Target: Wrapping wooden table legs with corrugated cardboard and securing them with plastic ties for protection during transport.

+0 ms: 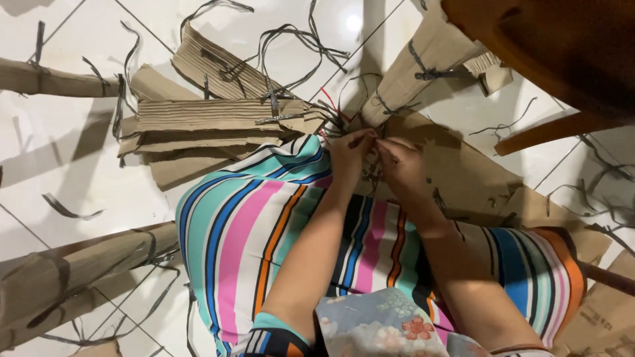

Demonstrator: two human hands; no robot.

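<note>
Floor (53,165) is glossy white tile, shiny enough to throw back a lamp glare. The cardboard (211,116) is plain brown corrugated stuff, matt and ribbed, edges torn rough; the rolled tubes (73,271) look like the same dull paper board. Straps (291,39) scattered around are thin dark plastic bands, slightly shiny. Skirt (245,231) is smooth striped cloth, soft sheen. Chair (555,46) is orange-brown wood, smooth, semi-gloss. Both bare hands, left (350,149) and right (400,162), pinch thin straps.

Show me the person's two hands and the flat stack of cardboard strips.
left hand (349,153), head view, back of the hand.
right hand (401,165), head view, back of the hand.
cardboard stack (198,122), head view, top corrugated strip.
</note>
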